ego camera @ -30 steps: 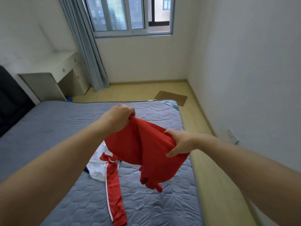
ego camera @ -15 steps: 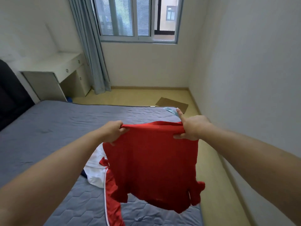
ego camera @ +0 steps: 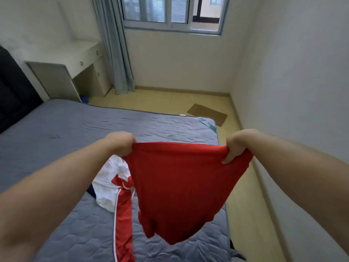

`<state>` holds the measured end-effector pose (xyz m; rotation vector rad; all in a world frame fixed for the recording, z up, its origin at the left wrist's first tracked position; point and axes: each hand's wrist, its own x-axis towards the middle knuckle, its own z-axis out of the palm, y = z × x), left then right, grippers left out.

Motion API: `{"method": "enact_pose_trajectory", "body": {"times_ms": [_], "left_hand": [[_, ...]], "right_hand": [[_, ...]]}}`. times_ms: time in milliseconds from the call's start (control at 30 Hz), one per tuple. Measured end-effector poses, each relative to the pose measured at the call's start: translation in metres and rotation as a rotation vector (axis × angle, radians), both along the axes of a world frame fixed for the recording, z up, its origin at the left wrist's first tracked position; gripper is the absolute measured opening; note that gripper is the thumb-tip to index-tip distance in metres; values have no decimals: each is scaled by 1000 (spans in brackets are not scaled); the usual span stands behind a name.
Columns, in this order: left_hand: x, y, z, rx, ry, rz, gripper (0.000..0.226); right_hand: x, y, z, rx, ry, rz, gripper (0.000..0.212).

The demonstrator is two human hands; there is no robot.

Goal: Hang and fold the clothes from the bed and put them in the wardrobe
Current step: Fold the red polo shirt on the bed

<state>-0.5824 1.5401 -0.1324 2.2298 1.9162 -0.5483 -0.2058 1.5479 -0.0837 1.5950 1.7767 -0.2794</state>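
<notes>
A red shirt (ego camera: 181,186) hangs spread in the air above the grey bed (ego camera: 75,133). My left hand (ego camera: 120,143) grips its top edge at the left corner. My right hand (ego camera: 236,146) grips the same edge at the right corner, thumb pressed on the cloth. The edge is stretched taut between them and the rest droops down to a point. Under it on the mattress lies a white and red garment (ego camera: 113,186) with a long red striped sleeve or leg (ego camera: 122,224) running toward me. No wardrobe is in view.
A white desk (ego camera: 75,61) with drawers stands at the far left by a grey curtain (ego camera: 115,44) and a window (ego camera: 170,12). A flat piece of cardboard (ego camera: 207,113) lies on the yellow floor (ego camera: 249,214) beyond the bed. A wall runs close along the right.
My hands have moved apart, stretching the shirt's top edge wider. A second ago the shirt was bunched between them; now it hangs spread open. My view has tipped down slightly.
</notes>
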Motion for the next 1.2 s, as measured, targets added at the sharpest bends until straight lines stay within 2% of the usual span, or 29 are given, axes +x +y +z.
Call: {"method": "enact_pose_trajectory", "body": {"times_ms": [133, 233, 300, 333, 433, 567, 700, 800, 867, 967, 1200], "left_hand": [[21, 46, -26, 74, -83, 241, 25], [41, 86, -45, 95, -190, 493, 28], [49, 118, -56, 128, -346, 669, 31], [51, 137, -60, 155, -435, 749, 32], [58, 187, -66, 258, -591, 898, 35], [71, 219, -70, 519, -511, 808, 35], [86, 205, -89, 669, -520, 655, 41], [92, 174, -129, 663, -425, 467, 47], [90, 149, -170, 645, -285, 334, 46], [85, 113, -243, 546, -80, 214, 21], [93, 43, -436, 298, 13, -27, 10]], "right_hand": [[17, 81, -29, 215, 38, 88, 69], [24, 147, -52, 334, 116, 66, 38], [30, 187, -70, 453, 187, 63, 17], [33, 205, -77, 510, 215, 74, 14], [42, 251, -93, 640, 266, 68, 33], [55, 277, -107, 783, 302, 35, 52], [68, 263, -126, 758, 322, 47, 44], [79, 236, -157, 616, 290, 84, 34], [82, 215, -193, 532, 243, 133, 32], [79, 180, -274, 430, 182, 188, 29], [72, 124, -477, 133, 125, 30, 28]]}}
